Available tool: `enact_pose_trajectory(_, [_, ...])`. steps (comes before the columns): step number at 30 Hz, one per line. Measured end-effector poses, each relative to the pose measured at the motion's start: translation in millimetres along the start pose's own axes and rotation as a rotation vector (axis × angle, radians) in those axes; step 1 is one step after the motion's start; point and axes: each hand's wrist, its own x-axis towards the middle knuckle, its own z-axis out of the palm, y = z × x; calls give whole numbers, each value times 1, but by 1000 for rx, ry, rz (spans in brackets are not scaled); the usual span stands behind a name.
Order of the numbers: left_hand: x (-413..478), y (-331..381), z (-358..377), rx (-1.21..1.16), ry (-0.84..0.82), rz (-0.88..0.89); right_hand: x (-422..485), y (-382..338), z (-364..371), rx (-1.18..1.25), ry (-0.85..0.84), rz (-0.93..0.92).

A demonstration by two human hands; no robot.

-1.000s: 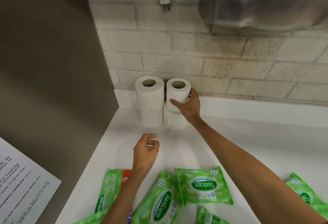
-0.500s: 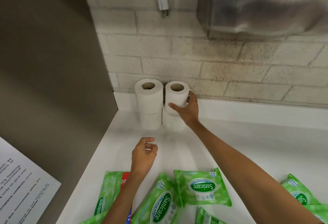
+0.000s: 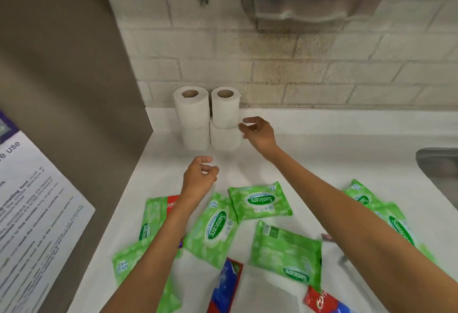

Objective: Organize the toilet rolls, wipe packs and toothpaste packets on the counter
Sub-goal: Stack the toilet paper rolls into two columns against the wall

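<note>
My right hand (image 3: 257, 132) hangs loosely curled, empty, just beside the rolls (image 3: 225, 112) stacked at the wall; left hand (image 3: 200, 176) likewise over the counter (image 3: 322, 154). Wipes (image 3: 260, 201) and toothpaste (image 3: 225, 285) lie scattered nearer.

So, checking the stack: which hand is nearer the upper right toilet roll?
Right. The right hand is close beside that toilet roll; the left hand is farther off, toward the camera.

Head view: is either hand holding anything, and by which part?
Nothing is held. The right hand hovers open beside the upper right toilet roll; the left hand is loosely curled, empty.
</note>
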Motion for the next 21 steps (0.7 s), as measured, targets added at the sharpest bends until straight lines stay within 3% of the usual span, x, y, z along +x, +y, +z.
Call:
enact_pose_trajectory(12, [-72, -33, 2, 136, -154, -57, -126, 45, -20, -106, -266, 152])
enact_pose_trajectory(21, [-107, -47, 1, 94, -113, -96, -192, 37, -45, -491, -637, 209])
